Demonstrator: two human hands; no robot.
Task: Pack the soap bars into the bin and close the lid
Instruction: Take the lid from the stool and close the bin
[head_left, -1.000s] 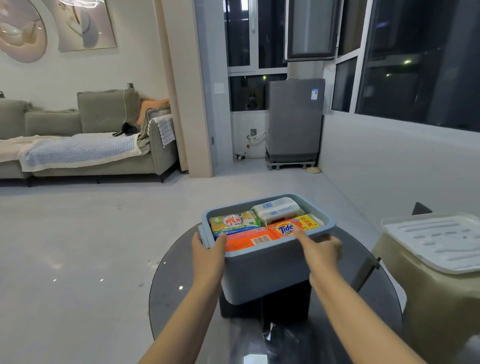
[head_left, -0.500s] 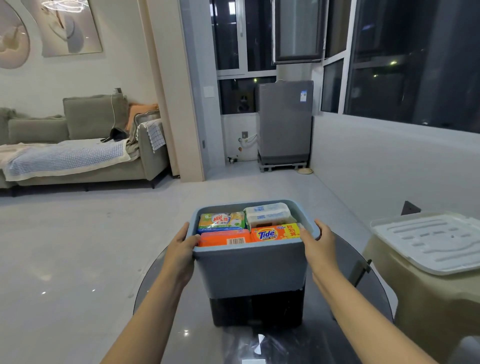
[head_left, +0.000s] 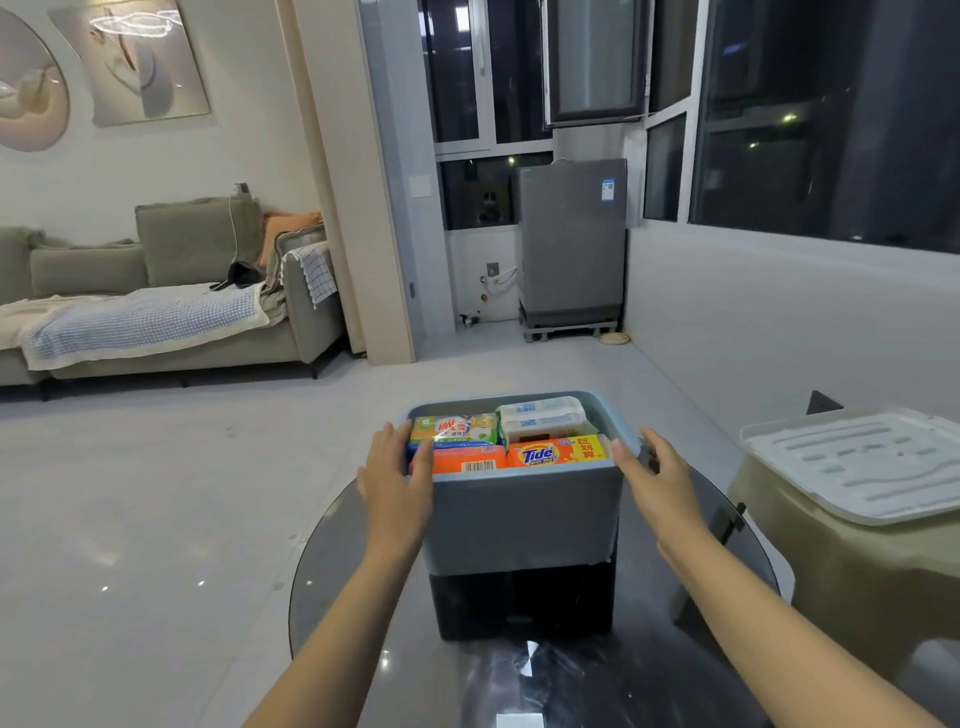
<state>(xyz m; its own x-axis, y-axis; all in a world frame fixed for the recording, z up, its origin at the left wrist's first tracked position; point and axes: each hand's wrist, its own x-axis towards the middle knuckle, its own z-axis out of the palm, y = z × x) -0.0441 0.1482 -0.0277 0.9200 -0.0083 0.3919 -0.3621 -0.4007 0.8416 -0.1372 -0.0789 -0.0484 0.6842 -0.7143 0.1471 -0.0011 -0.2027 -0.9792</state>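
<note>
Soap bars (head_left: 511, 439) fill the open bin (head_left: 522, 512) on the round counter (head_left: 675, 670); left hand (head_left: 397, 475) and right hand (head_left: 660, 478) lie spread against its sides. A white lid (head_left: 857, 462) rests on a stool (head_left: 852, 571) at right.

Soap bars (head_left: 511, 436) fill the bin (head_left: 524, 512) to its rim; bare tabletop (head_left: 353, 561) lies at nine o'clock.
</note>
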